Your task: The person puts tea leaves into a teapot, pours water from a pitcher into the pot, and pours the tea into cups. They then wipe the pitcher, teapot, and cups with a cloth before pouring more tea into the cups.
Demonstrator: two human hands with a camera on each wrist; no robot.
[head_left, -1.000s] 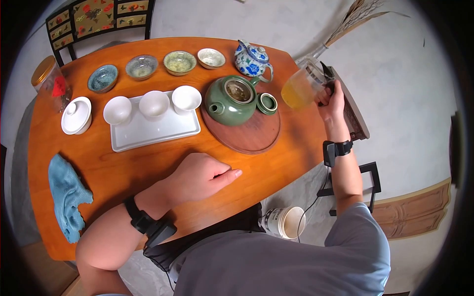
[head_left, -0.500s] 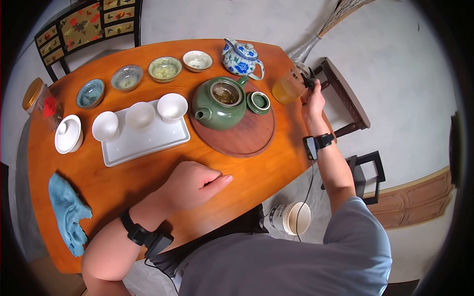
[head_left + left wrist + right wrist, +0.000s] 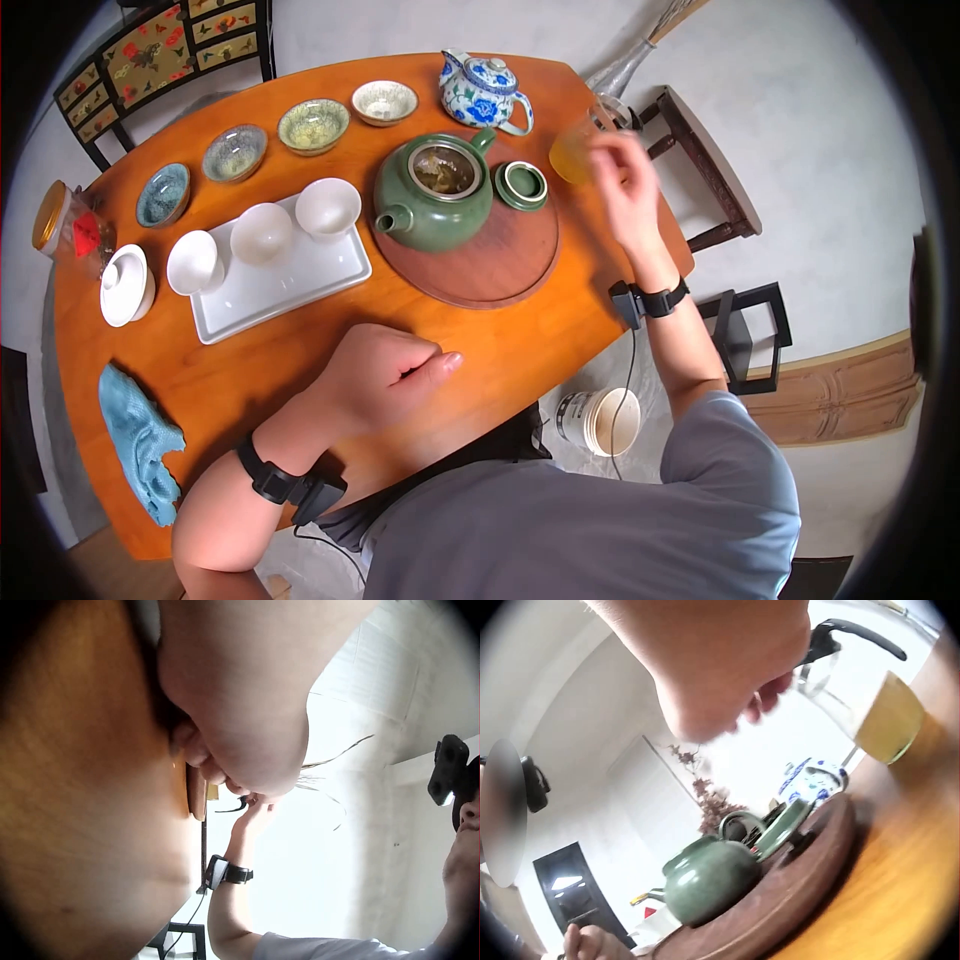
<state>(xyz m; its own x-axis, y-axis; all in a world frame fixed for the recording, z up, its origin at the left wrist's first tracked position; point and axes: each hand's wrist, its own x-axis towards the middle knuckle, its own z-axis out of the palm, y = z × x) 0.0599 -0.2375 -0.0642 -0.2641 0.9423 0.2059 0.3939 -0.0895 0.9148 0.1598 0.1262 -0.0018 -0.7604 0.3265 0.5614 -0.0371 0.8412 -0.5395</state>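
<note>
A glass pitcher of yellow liquid, with a black handle, stands on the wooden table at its far right edge. My right hand is raised beside the pitcher, its fingers loosely bent and nothing in them. Part of the pitcher is hidden behind that hand in the head view. My left hand rests on the table near its front edge, loosely curled and holding nothing. To the left of the pitcher, a green teapot stands without its lid on a round wooden board; the green lid lies beside it.
White cups sit on a white tray, with a white lidded bowl to the left. Several small bowls and a blue-and-white teapot line the back. A blue cloth lies front left. A bucket stands below.
The pitcher, held up by its handle a second ago, has been set down on the table. My right hand has let go and drawn back from the handle. The left hand stays resting.
</note>
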